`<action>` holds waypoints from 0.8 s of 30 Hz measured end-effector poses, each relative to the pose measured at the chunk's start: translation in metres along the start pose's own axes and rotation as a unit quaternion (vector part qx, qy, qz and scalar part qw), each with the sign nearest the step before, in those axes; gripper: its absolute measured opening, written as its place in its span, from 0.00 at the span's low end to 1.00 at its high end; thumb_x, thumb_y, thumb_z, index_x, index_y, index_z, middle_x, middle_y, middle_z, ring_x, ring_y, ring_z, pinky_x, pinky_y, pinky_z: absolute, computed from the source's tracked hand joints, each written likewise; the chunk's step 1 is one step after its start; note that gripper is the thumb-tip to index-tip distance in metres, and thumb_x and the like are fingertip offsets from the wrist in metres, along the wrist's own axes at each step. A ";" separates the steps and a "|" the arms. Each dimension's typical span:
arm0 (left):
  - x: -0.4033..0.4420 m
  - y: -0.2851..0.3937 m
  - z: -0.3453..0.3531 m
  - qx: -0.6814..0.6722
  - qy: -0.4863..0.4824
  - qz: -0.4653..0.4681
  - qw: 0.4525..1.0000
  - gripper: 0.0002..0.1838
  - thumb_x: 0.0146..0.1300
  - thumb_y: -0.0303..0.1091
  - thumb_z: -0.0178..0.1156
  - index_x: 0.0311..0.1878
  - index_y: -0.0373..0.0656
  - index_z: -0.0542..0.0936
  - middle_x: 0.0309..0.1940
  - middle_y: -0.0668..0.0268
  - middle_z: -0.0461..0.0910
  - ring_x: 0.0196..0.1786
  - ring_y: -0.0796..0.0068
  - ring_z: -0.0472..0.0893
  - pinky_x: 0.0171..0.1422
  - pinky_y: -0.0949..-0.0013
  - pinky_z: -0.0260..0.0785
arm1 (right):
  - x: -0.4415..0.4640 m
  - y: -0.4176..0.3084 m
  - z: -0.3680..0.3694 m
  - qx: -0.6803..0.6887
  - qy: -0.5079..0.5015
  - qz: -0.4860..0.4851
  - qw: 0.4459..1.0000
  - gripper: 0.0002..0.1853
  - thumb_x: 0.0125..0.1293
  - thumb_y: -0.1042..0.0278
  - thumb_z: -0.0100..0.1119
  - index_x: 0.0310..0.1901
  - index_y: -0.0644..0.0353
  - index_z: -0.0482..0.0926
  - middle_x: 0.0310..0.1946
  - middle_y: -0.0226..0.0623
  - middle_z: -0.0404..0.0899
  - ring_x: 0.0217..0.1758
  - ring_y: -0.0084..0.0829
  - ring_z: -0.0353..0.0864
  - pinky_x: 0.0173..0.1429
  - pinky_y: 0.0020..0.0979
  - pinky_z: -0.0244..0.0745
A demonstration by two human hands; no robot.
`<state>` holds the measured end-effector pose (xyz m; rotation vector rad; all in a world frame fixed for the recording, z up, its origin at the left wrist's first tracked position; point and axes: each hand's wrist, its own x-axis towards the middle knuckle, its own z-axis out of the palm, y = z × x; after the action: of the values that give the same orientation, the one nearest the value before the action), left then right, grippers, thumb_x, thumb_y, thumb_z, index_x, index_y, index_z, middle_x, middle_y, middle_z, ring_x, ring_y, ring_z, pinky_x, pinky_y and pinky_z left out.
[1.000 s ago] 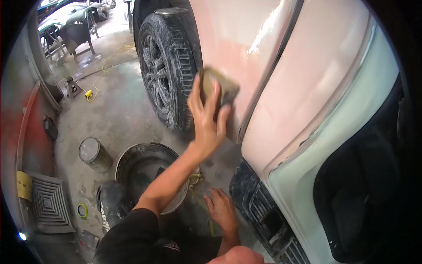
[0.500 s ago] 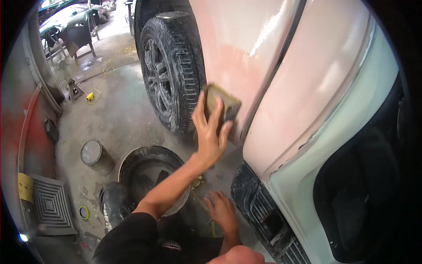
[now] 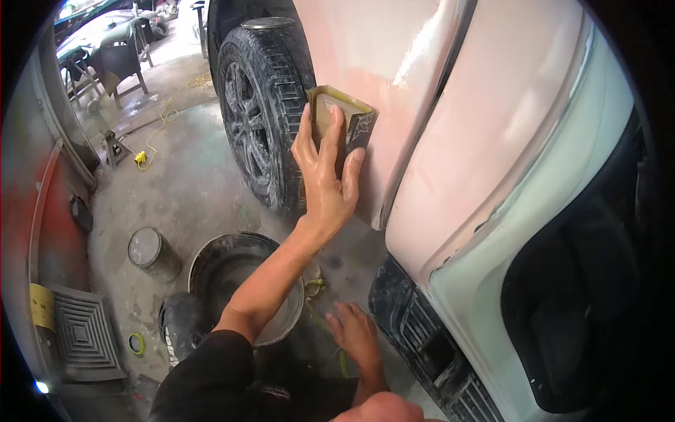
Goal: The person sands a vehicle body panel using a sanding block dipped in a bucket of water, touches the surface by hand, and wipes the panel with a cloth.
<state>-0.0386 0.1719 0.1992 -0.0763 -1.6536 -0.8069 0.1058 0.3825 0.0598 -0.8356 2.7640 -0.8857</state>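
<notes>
My left hand (image 3: 325, 165) grips a sanding block (image 3: 344, 112), yellowish on its face with dark printed paper wrapped at its side. It holds the block against the lower edge of the pink-and-white car body panel (image 3: 373, 56), beside the dusty wheel (image 3: 264, 116). My right hand (image 3: 356, 336) hangs lower, near the dark running board (image 3: 422, 337), its fingers loosely spread and nothing visible in them. Between my arm and the wheel, a round black tub (image 3: 211, 257) stands on the floor, partly hidden by my forearm.
A lidded can (image 3: 153, 253) stands left of the tub, with a roll of green tape (image 3: 136, 343) on the floor nearer me. A square grey grille (image 3: 77, 330) leans at the left wall. A yellow cord (image 3: 165, 123) lies farther back.
My left hand has moved up the panel with the sanding block, slightly to the left. My right hand stays in nearly the same place.
</notes>
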 end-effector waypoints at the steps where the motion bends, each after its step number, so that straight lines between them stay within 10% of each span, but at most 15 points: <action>1: -0.006 0.001 0.001 0.000 -0.003 0.001 1.000 0.36 0.74 0.29 0.64 0.84 0.40 0.66 0.81 0.34 0.57 0.84 0.37 0.55 0.84 0.42 0.50 | 0.002 0.002 -0.001 0.005 0.009 -0.009 1.000 0.17 0.78 0.58 0.61 0.56 0.65 0.80 0.48 0.56 0.83 0.52 0.62 0.83 0.55 0.56 0.77; 24: 0.010 -0.002 0.001 -0.005 0.016 0.001 1.000 0.34 0.77 0.32 0.63 0.83 0.42 0.67 0.82 0.34 0.56 0.83 0.35 0.57 0.85 0.43 0.50 | -0.001 -0.002 -0.002 -0.015 0.019 -0.003 1.000 0.19 0.78 0.56 0.62 0.57 0.64 0.80 0.48 0.55 0.84 0.52 0.60 0.84 0.55 0.55 0.79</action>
<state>-0.0428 0.1673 0.2067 -0.0729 -1.6183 -0.8112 0.1071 0.3824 0.0626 -0.8408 2.8148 -0.8724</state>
